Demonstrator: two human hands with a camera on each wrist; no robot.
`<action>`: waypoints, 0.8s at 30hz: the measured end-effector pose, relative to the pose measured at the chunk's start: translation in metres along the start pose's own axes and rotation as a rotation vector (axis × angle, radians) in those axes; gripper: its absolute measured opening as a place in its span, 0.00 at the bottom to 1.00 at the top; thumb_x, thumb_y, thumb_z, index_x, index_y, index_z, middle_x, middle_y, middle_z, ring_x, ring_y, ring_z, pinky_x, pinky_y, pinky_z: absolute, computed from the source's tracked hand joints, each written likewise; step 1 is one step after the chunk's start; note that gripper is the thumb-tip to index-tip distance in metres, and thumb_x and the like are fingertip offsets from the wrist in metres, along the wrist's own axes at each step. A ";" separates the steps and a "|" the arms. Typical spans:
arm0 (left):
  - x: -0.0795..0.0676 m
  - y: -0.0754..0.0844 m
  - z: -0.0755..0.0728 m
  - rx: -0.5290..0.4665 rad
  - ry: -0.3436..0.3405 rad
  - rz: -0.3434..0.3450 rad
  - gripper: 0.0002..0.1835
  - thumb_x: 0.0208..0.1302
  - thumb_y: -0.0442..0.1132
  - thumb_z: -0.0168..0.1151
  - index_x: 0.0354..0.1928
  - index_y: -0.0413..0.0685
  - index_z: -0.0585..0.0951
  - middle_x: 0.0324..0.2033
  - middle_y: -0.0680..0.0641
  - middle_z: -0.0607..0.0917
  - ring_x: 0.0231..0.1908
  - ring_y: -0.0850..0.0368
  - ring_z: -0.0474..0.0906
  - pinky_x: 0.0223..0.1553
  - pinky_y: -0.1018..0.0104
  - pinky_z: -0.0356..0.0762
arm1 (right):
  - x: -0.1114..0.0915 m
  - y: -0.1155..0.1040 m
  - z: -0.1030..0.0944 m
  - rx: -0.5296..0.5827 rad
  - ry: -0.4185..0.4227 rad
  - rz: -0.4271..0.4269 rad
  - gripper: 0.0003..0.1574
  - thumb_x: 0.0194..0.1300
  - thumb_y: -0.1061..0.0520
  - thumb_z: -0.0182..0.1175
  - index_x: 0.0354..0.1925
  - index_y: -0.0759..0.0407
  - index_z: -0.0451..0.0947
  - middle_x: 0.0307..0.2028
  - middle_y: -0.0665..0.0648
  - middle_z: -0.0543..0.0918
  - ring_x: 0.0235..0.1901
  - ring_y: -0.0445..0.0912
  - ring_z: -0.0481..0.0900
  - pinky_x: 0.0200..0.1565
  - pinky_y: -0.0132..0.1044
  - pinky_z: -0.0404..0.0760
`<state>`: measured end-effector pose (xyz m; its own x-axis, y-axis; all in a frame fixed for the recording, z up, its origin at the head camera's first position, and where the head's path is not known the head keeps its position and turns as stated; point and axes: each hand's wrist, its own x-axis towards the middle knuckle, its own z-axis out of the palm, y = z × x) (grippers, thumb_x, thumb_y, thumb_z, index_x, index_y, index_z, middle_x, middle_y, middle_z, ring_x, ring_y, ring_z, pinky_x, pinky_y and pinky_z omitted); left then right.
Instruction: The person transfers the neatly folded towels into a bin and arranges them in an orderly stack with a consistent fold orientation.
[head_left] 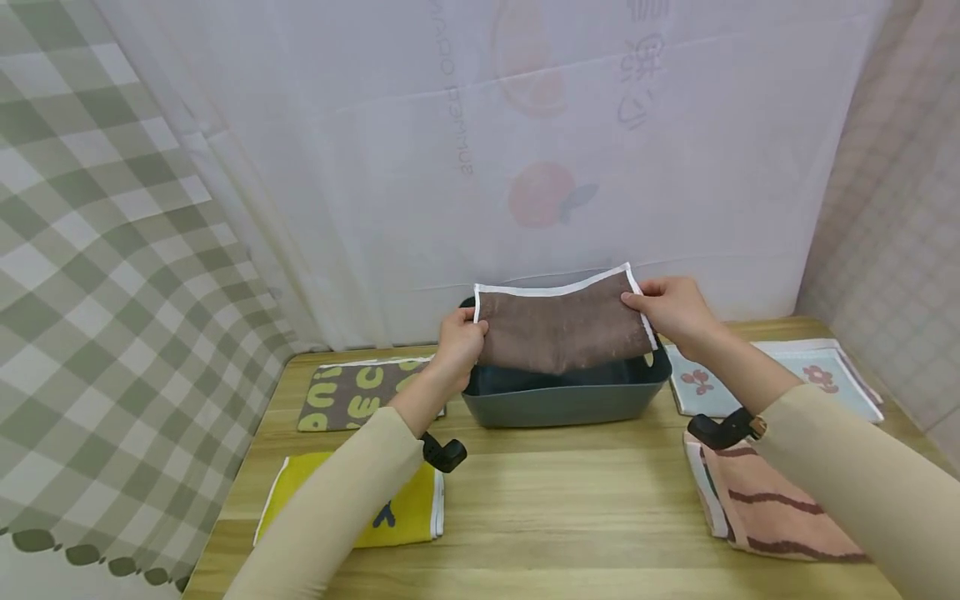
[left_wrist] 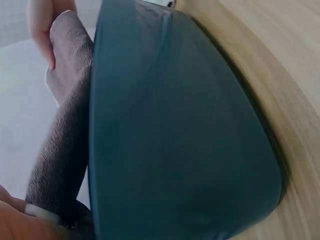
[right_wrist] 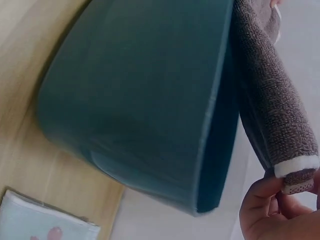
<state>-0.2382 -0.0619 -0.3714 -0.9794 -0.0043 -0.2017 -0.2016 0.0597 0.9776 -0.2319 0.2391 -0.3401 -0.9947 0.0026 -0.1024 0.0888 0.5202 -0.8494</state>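
A folded brown towel (head_left: 558, 329) with white edging spans the space between both hands, over the dark teal bin (head_left: 562, 407). At its left end my left hand (head_left: 459, 340) pinches the edge between thumb and fingers. My right hand (head_left: 675, 310) pinches the opposite edge, slightly higher. The towel sags a little in the middle, and its lower part overlaps the bin's opening. In the right wrist view the towel (right_wrist: 275, 90) shows its looped pile and folded layers beside the bin's rim. The bin's inside is mostly hidden.
Left of the bin lie a brown towel with yellow-green letters (head_left: 352, 396) and a yellow towel (head_left: 405, 508). To the right are a pale blue flowered towel (head_left: 780, 375) and a pink striped towel (head_left: 787, 508). A white curtain (head_left: 375, 208) hangs behind the wooden table (head_left: 570, 517).
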 end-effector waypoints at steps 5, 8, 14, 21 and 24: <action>0.003 -0.009 0.010 0.022 0.039 -0.026 0.22 0.76 0.28 0.50 0.69 0.30 0.71 0.62 0.33 0.76 0.57 0.42 0.76 0.62 0.49 0.75 | 0.001 0.007 0.010 -0.064 0.039 -0.035 0.26 0.80 0.52 0.58 0.56 0.77 0.79 0.50 0.70 0.83 0.51 0.58 0.76 0.49 0.47 0.79; 0.006 -0.014 0.015 0.026 0.045 -0.040 0.22 0.75 0.27 0.49 0.68 0.28 0.71 0.62 0.32 0.75 0.59 0.41 0.75 0.64 0.49 0.74 | 0.003 0.010 0.018 -0.121 0.052 -0.062 0.24 0.79 0.54 0.59 0.54 0.78 0.81 0.47 0.71 0.85 0.47 0.58 0.78 0.42 0.41 0.79; 0.008 -0.023 0.020 0.042 -0.014 -0.069 0.26 0.72 0.25 0.44 0.70 0.26 0.66 0.64 0.31 0.72 0.63 0.39 0.72 0.66 0.46 0.73 | 0.006 0.015 0.034 -0.204 0.069 -0.125 0.21 0.76 0.59 0.61 0.52 0.80 0.81 0.40 0.71 0.85 0.38 0.56 0.80 0.34 0.38 0.77; 0.012 -0.030 0.019 0.129 -0.052 -0.129 0.30 0.73 0.26 0.41 0.76 0.29 0.61 0.70 0.32 0.68 0.53 0.46 0.71 0.60 0.52 0.71 | 0.012 0.022 0.046 -0.237 0.010 -0.131 0.16 0.75 0.63 0.59 0.48 0.78 0.83 0.29 0.62 0.83 0.28 0.49 0.74 0.29 0.38 0.73; 0.014 -0.030 0.018 0.172 -0.060 -0.147 0.30 0.73 0.26 0.41 0.76 0.29 0.61 0.70 0.33 0.68 0.43 0.51 0.64 0.49 0.56 0.65 | 0.014 0.024 0.049 -0.255 -0.012 -0.137 0.14 0.74 0.64 0.58 0.45 0.77 0.83 0.25 0.58 0.79 0.26 0.48 0.73 0.28 0.38 0.71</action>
<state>-0.2457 -0.0455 -0.4044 -0.9365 0.0333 -0.3491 -0.3325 0.2321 0.9141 -0.2415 0.2100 -0.3869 -0.9958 -0.0918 -0.0027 -0.0638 0.7127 -0.6985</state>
